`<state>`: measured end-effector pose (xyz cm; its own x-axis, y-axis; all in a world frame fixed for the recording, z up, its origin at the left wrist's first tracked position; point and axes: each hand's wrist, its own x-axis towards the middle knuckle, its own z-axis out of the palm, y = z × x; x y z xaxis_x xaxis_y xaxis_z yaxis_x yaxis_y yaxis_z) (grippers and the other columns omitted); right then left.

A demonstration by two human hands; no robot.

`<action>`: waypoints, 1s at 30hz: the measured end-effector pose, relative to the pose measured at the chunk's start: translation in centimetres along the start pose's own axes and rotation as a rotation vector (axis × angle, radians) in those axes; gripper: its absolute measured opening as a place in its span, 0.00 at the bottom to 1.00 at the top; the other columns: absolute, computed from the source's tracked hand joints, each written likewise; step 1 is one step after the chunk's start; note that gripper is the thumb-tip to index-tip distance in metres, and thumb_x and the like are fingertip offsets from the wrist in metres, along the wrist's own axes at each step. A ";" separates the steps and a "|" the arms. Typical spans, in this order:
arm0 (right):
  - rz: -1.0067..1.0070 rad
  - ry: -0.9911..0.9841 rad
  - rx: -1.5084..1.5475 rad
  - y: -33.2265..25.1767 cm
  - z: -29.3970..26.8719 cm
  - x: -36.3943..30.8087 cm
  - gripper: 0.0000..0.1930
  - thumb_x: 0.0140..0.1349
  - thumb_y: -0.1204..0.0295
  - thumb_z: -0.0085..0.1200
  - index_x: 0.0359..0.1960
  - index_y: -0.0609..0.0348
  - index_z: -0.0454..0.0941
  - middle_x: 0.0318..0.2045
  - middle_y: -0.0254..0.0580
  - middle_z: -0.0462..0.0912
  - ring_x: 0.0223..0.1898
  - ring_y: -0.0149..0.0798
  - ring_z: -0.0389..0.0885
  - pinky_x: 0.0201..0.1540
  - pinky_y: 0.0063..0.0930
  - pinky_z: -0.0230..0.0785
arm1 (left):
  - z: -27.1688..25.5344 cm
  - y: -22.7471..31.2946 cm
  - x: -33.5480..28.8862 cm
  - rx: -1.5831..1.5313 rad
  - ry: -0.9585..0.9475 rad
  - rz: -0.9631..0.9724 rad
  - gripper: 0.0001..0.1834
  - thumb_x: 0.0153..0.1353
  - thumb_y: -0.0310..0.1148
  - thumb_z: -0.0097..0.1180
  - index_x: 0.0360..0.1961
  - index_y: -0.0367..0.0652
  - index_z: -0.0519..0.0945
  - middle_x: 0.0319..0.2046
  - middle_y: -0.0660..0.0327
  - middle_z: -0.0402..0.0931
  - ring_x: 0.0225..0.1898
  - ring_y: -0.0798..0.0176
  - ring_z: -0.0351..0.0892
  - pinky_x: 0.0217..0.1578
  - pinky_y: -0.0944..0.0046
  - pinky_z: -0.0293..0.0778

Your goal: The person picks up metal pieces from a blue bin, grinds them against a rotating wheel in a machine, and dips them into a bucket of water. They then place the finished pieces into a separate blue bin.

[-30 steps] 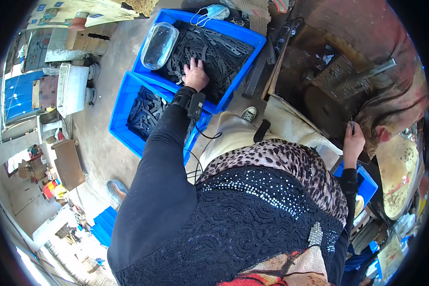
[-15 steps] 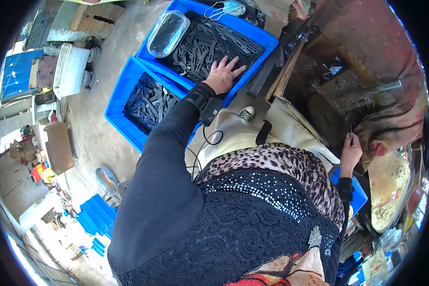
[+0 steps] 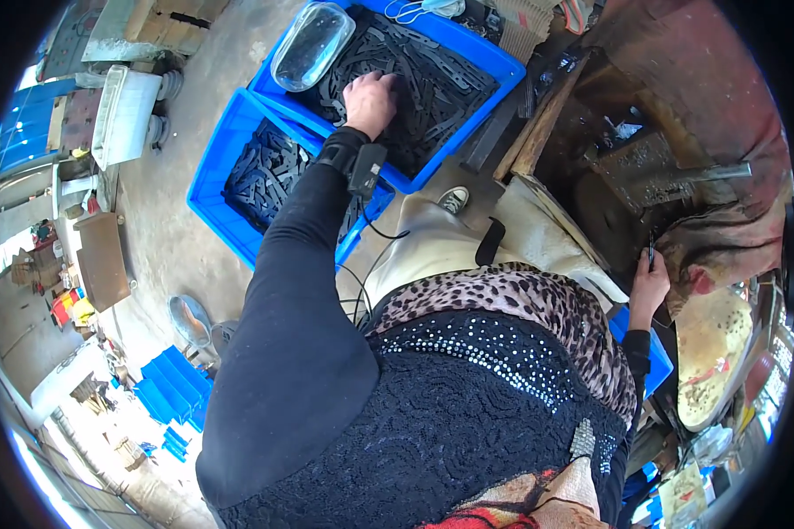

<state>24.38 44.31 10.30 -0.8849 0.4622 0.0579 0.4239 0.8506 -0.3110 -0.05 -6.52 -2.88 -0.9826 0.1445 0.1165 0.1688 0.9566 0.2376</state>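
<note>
My left hand [image 3: 370, 104] is down in the larger blue bin [image 3: 412, 183], its fingers curled against a layer of dark flat metal strips [image 3: 441, 79]. Its fingertips are hidden, so whatever is in them does not show. On the right, my right hand [image 3: 650, 280] is closed round a thin dark metal tool [image 3: 651, 252], held upright beside a stained, wet-looking machine bed [image 3: 604, 198]. The kind of tool is too small to tell. A clear plastic tub [image 3: 312, 46] rests on the strips at the larger bin's left side.
A second blue bin [image 3: 205, 198] with similar strips [image 3: 269, 176] adjoins the first at lower left. A wooden board [image 3: 543, 132] edges the machine bed. A metal rod [image 3: 723, 171] projects over it, and a reddish cloth [image 3: 723, 88] drapes behind. A face mask [image 3: 441, 7] lies at the far bin edge.
My left hand has moved left across the strips, and its spread fingers have curled in. My right hand stays where it was, with the tool.
</note>
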 end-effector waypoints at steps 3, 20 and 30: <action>-0.012 0.003 0.003 0.4 0.0 0.1 0.13 0.67 0.63 0.51 0.41 0.58 0.81 0.31 0.56 0.82 0.33 0.56 0.81 0.36 0.41 0.72 | -1.2 0.0 -0.5 -0.048 -0.074 -0.024 0.14 0.55 0.36 0.58 0.44 0.54 0.83 0.45 0.56 0.80 0.48 0.47 0.77 0.47 0.50 0.74; -0.081 0.048 0.009 0.8 0.3 0.2 0.14 0.68 0.61 0.51 0.41 0.59 0.80 0.29 0.56 0.81 0.31 0.54 0.81 0.35 0.40 0.70 | 1.3 8.2 0.2 -0.285 -0.254 0.196 0.14 0.54 0.29 0.53 0.42 0.48 0.82 0.36 0.52 0.80 0.43 0.47 0.80 0.42 0.53 0.77; -0.046 0.063 0.067 0.6 1.0 0.6 0.14 0.67 0.61 0.51 0.41 0.59 0.80 0.29 0.57 0.81 0.30 0.54 0.80 0.34 0.40 0.70 | 1.9 6.4 1.1 -0.413 -0.181 0.119 0.12 0.53 0.31 0.54 0.40 0.47 0.81 0.35 0.51 0.80 0.41 0.45 0.80 0.41 0.51 0.76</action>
<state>23.95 44.82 9.19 -0.8883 0.4398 0.1324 0.3676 0.8536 -0.3690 -0.16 0.21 -3.04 -0.9460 0.3242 0.0052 0.2620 0.7550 0.6012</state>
